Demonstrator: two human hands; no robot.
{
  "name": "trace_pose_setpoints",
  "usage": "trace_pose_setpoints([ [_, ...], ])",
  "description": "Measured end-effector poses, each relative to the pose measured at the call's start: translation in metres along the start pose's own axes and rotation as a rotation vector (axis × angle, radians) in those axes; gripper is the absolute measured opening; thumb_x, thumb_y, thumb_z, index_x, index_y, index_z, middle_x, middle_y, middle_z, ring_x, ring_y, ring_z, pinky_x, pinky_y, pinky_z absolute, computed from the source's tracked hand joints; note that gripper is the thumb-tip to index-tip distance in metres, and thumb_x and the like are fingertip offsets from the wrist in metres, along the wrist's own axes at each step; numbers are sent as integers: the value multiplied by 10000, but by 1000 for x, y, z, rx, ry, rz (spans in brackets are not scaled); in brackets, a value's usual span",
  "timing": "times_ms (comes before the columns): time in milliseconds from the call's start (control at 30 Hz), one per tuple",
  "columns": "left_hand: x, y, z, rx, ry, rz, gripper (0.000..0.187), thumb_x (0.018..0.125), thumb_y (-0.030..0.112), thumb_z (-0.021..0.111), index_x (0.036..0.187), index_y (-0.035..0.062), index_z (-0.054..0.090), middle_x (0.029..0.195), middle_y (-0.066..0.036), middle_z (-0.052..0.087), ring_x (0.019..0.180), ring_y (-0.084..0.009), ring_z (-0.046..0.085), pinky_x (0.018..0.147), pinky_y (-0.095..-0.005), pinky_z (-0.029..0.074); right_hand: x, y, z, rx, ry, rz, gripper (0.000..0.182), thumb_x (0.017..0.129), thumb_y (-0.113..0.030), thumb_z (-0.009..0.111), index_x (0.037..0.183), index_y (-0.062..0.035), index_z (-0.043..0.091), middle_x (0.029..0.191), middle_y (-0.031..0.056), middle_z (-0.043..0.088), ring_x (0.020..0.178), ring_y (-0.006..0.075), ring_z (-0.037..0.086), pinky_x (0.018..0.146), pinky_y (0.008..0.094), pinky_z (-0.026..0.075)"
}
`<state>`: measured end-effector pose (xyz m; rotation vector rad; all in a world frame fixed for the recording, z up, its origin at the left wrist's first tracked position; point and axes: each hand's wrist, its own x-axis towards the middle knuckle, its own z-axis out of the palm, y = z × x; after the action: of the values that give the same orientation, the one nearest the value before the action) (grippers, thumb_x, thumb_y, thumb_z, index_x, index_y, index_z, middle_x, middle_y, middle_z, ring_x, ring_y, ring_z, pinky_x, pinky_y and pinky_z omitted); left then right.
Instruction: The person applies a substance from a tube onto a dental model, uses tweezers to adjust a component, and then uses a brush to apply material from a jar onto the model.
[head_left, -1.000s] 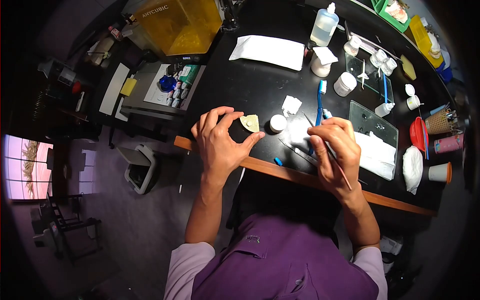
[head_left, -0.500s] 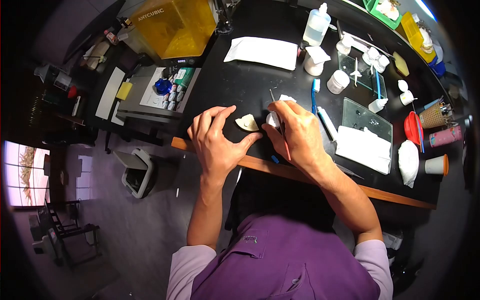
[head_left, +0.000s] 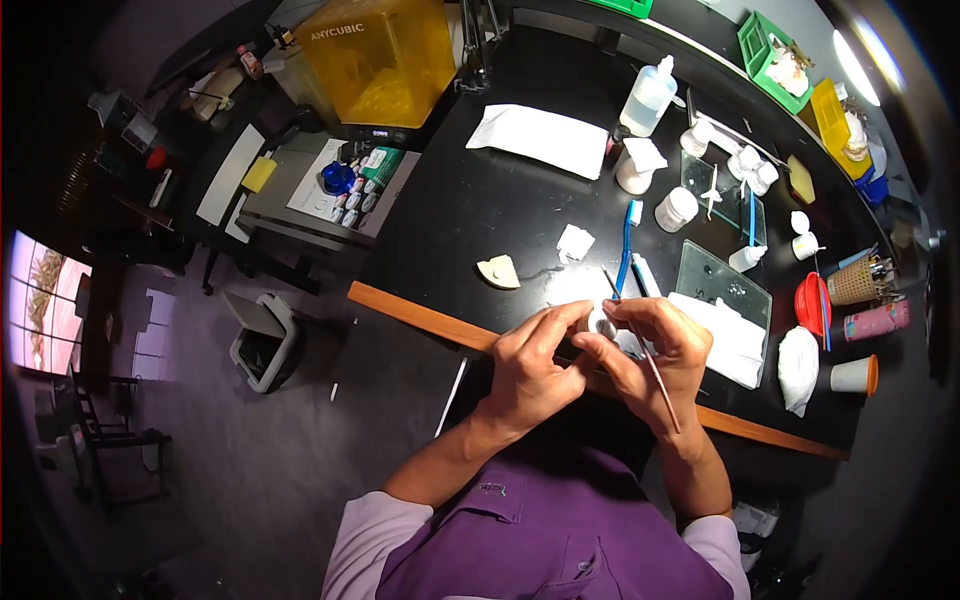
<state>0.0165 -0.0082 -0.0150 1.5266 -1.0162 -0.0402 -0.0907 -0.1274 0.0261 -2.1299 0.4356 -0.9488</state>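
Observation:
Both of my hands meet near the table's front edge. My left hand is closed, its fingertips on a small white round container. My right hand touches the container's other side and holds a thin tool with a reddish handle, its dark tip pointing up past the container. A pale yellow, fan-shaped piece lies on the table to the left, apart from both hands. Beyond the container is a crumpled white tissue. A blue toothbrush lies just past my right hand, with a white tube beside it.
A folded white cloth lies at the back, near a clear bottle. White jars, a glass plate and white towels are on the right. Farther right are a red bowl and a cup.
My left hand has moved right from beside the fan-shaped piece and closed on the white container. My right hand has come lower and right with the tool and container. The view has shifted.

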Motion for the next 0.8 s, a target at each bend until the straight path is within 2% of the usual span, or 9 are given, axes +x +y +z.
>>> trace_pose_setpoints([
  [33, -2, -1, 4, -23, -10, 0, 563, 782, -42, 838, 1317, -16, 668, 1076, -166, 790, 1003, -245, 794, 842, -335, 647, -3, 3, -3, 38, 8, 32, 354, 749, -180, 972, 954, -3, 744, 843, 122, 772, 746, 207, 778, 661, 300, 585],
  [133, -3, 7, 9, -131, -73, -26, 693, 818, -52, 820, 1457, 9, 558, 1069, -181, 785, 994, -292, 798, 855, -349, 641, -4, 3, -19, 62, -72, 49, 361, 744, -165, 972, 971, 3, 747, 878, 136, 791, 771, 215, 794, 684, 293, 597],
  [333, -2, 9, 5, -324, -261, -131, 921, 832, -82, 794, 1604, 12, 301, 1155, -252, 761, 1065, -344, 778, 938, -395, 639, 10, 0, -51, 157, -286, -57, 333, 749, -69, 927, 1032, -23, 756, 1010, 136, 803, 924, 257, 802, 780, 339, 610],
  [467, -6, 7, 8, -425, -288, -195, 922, 831, -95, 796, 1583, 14, 274, 1154, -248, 758, 1072, -324, 777, 936, -388, 644, 7, 7, -60, 301, -290, -37, 356, 744, 4, 894, 1069, -4, 748, 1069, 172, 793, 966, 261, 786, 858, 345, 605],
  [567, -8, 10, 7, -388, -244, -200, 840, 833, -93, 838, 1485, -18, 314, 1229, -229, 733, 1133, -283, 745, 963, -369, 646, 1, -1, -67, 410, -165, 166, 340, 775, 46, 862, 1094, 25, 743, 1110, 178, 782, 1007, 235, 761, 935, 348, 584],
  [667, -15, 0, 14, -369, -176, -123, 787, 810, -107, 863, 1406, -4, 359, 1235, -246, 716, 1105, -281, 752, 951, -359, 646, -6, -4, -69, 613, -30, 379, 309, 854, 79, 758, 1156, 58, 700, 1129, 174, 749, 1079, 228, 736, 986, 362, 572],
  [700, -16, 2, 12, -362, -180, -170, 771, 806, -121, 859, 1387, -5, 364, 1238, -258, 711, 1106, -272, 751, 957, -350, 641, -9, 3, -72, 670, -54, 386, 302, 878, 94, 664, 1178, 64, 678, 1122, 177, 739, 1116, 234, 723, 1013, 380, 565],
  [733, -18, 1, 12, -365, -170, -170, 758, 799, -122, 864, 1374, -12, 382, 1235, -261, 711, 1104, -261, 751, 961, -345, 638, -10, 3, -71, 716, -43, 397, 287, 879, 73, 573, 1149, 56, 669, 1121, 184, 734, 1075, 227, 719, 969, 374, 576],
  [800, -16, 1, 13, -384, -157, -150, 728, 793, -113, 875, 1358, -25, 424, 1227, -260, 714, 1098, -255, 753, 960, -342, 638, -16, 14, -68, 966, -49, 441, 300, 864, 45, 516, 1131, 50, 654, 1114, 189, 727, 1031, 214, 704, 901, 337, 571],
])
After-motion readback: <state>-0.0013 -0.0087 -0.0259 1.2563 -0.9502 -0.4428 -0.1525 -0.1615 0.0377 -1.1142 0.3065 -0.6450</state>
